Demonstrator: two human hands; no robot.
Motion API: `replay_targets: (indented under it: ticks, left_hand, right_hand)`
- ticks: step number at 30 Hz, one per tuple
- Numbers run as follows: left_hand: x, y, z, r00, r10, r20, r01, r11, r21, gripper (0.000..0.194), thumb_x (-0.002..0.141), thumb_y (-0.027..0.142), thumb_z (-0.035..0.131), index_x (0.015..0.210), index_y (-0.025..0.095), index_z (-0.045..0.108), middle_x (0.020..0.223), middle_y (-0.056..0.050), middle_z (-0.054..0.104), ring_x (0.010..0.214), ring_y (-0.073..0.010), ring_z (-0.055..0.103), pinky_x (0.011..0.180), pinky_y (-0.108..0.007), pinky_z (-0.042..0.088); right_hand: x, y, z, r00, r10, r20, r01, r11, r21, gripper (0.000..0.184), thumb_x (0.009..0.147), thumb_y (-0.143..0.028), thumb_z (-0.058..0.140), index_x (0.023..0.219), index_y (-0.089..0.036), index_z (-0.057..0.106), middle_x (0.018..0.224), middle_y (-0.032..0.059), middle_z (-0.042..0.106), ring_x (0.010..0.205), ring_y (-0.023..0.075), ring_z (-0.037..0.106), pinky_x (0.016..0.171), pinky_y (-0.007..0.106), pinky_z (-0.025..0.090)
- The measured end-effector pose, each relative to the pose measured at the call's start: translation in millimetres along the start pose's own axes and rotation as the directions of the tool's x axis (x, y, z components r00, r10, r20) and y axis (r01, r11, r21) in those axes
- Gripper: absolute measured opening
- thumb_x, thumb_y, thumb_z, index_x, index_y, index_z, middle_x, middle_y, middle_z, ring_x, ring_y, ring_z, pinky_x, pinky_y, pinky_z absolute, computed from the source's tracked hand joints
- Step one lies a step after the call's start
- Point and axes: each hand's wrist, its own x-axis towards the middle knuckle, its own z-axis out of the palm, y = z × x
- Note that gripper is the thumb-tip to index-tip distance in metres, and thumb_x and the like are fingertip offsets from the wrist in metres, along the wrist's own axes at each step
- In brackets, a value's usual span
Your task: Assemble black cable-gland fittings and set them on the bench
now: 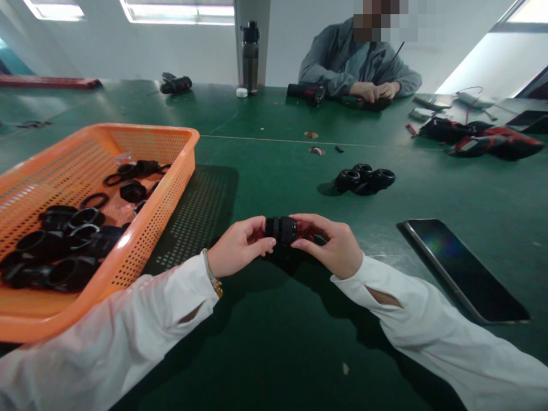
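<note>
Between my two hands, just above the green table, is a black ribbed cylindrical fitting, lying sideways. My left hand pinches its left end with thumb and fingers. On the right end, the fingertips of my right hand close around the rim. Beyond my right hand sits a small cluster of similar black fittings. An orange perforated basket stands by my left forearm, with black rings, nuts and cylindrical parts inside.
A smartphone lies right of my right hand. Across the table a person in a grey jacket handles a dark object. A water bottle, power drills and black-and-red items stand farther back. Holes pierce the tabletop.
</note>
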Motion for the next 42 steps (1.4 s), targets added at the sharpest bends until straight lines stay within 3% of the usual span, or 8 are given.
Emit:
replay_targets:
  ticks: [28,42]
  left_hand:
    - [-0.1,-1.4,0.3,1.0,0.003,0.008,-0.004,1.0,0.008,0.014,0.071,0.024,0.059,0.072,0.015,0.048,0.063,0.004,0.052,0.057,-0.0085,0.05,0.054,-0.021,0.041]
    - [0.4,-2.1,0.1,1.0,0.0,0.01,0.0,1.0,0.017,0.012,0.072,0.022,0.058,0.074,0.014,0.049,0.063,0.004,0.053,0.057,-0.0078,0.051,0.054,-0.02,0.042]
  right_hand:
    - [-0.8,4.1,1.3,1.0,0.0,-0.004,0.0,1.0,-0.017,0.033,0.075,-0.035,0.064,0.103,-0.016,0.067,0.075,0.0032,0.072,0.06,0.0152,0.064,0.061,0.028,0.053]
    - [0.1,1.3,-0.2,0.999,0.041,-0.001,-0.041,0.996,-0.085,0.034,0.074,-0.035,0.064,0.102,-0.016,0.069,0.069,0.0019,0.071,0.052,0.013,0.058,0.051,0.024,0.048]
